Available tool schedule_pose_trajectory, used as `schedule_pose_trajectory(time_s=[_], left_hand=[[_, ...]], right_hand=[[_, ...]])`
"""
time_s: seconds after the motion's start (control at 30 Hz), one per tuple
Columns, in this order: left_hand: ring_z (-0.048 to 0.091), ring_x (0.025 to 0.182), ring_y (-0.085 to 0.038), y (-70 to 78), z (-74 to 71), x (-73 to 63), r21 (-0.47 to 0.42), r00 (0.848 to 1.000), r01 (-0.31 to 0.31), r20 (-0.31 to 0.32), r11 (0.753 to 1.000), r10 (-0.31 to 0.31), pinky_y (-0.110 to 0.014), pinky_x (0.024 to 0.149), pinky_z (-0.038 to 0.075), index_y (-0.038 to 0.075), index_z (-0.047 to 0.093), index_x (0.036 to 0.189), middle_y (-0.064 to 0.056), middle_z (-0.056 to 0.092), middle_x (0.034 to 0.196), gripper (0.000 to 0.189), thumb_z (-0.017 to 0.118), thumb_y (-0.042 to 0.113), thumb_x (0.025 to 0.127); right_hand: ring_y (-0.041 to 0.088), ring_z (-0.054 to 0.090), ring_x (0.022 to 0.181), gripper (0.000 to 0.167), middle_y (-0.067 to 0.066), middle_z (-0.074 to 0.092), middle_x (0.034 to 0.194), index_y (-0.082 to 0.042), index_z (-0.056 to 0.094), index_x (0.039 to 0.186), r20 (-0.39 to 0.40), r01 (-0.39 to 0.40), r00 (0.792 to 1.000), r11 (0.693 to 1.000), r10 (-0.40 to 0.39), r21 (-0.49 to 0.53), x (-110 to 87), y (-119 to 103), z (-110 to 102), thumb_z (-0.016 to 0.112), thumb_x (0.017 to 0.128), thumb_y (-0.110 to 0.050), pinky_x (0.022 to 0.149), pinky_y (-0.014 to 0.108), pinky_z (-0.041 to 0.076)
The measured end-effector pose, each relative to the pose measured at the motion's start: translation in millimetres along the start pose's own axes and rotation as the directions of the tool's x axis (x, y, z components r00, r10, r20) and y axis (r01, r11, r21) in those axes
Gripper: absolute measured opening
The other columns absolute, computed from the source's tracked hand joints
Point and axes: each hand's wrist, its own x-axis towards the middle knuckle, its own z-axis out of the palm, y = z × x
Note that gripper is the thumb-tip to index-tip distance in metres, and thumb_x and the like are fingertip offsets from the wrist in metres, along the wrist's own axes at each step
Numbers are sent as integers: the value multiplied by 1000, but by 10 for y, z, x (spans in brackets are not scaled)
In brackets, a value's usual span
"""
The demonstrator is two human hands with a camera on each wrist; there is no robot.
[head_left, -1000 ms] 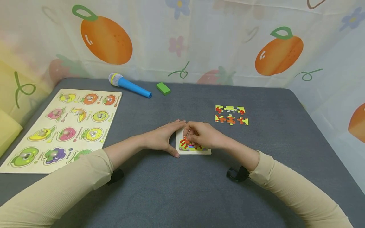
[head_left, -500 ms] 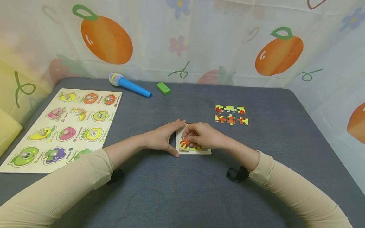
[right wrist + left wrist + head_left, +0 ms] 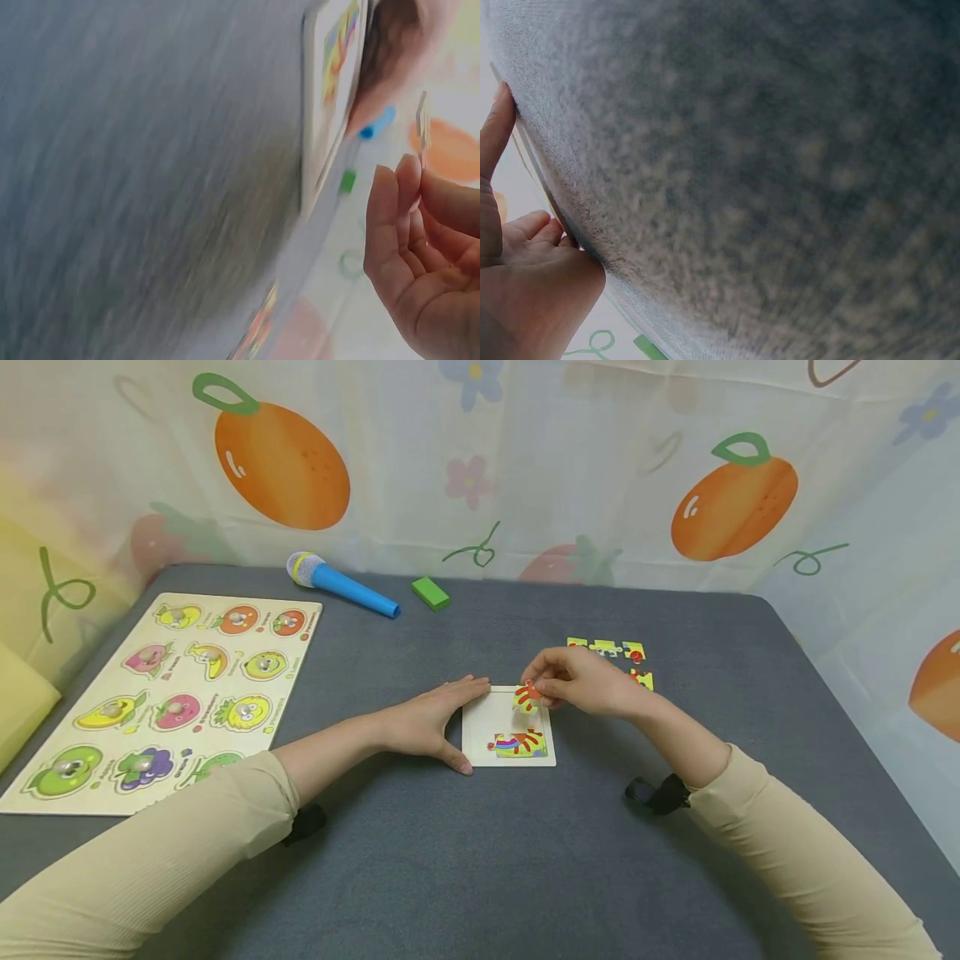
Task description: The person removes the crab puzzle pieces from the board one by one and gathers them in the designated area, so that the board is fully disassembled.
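Observation:
A small pale square puzzle tray [image 3: 483,720] lies on the dark table. Along its left side rests my left hand [image 3: 420,722], thumb at the near corner and fingers at the far one, spread apart. Above the tray's far right part my right hand [image 3: 581,678] pinches a yellow-and-red jigsaw piece [image 3: 526,697] between thumb and fingers. In the right wrist view that piece [image 3: 422,127] appears edge-on. Joined yellow, red and striped pieces [image 3: 522,744] lie in the tray's near right part. Behind my right hand, loose jigsaw pieces [image 3: 606,648] are partly hidden.
A wooden fruit peg board [image 3: 232,689] lies at the left. At the back are a blue toy microphone [image 3: 352,591] and a green block [image 3: 431,593]. A fruit-patterned curtain [image 3: 555,468] hangs behind the table.
My right hand has lifted a jigsaw piece from the tray's near left part and moved it away and to the right. My left hand has stayed at the tray's side.

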Motion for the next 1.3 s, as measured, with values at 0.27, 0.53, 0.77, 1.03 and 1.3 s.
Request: schedule_pose_trajectory(time_s=[0.27, 0.53, 0.77, 1.03, 1.3], left_hand=[[8, 157, -31, -11, 12, 6, 11, 1000, 4, 1, 1000, -4, -50, 129, 10, 4, 21, 157, -11, 15, 168, 109, 88, 29, 74], [9, 157, -32, -18, 22, 3, 11, 1000, -11, -9, 1000, 11, -50, 129, 10, 2, 21, 156, -13, 17, 167, 110, 88, 29, 73], [10, 157, -31, -27, 27, 10, 16, 1000, -7, -14, 1000, 8, -49, 129, 11, 3, 22, 157, -11, 17, 167, 110, 88, 29, 73], [9, 157, -31, -30, 28, 13, 21, 1000, -7, -12, 1000, 7, -50, 129, 10, 2, 21, 157, -12, 17, 167, 109, 88, 29, 74], [9, 157, -32, -25, 27, 11, 19, 1000, -13, -11, 1000, 13, -50, 129, 10, 2, 21, 156, -12, 17, 167, 109, 88, 29, 74]], right_hand=[[17, 65, 83, 18, 14, 69, 98, 2, 65, 113, -18, -50, 999, 999, 50, -11, -46, 310, -238, 53, 99, -2, 80, 32, 60], [12, 63, 78, 17, 12, 66, 92, 5, 64, 111, 7, -76, 997, 997, 77, -26, -97, 505, -346, 54, 98, -1, 75, 25, 59], [12, 62, 77, 15, 13, 65, 92, 8, 62, 107, 52, -71, 996, 997, 73, -35, -116, 556, -359, 55, 96, 1, 73, 25, 59], [13, 62, 79, 13, 15, 69, 95, 6, 64, 105, 46, -108, 993, 993, 110, -54, -108, 552, -356, 56, 96, 1, 74, 25, 59], [14, 63, 78, 13, 16, 69, 95, 5, 64, 104, 37, -113, 993, 991, 116, -73, -105, 554, -356, 56, 96, -1, 74, 27, 60]])
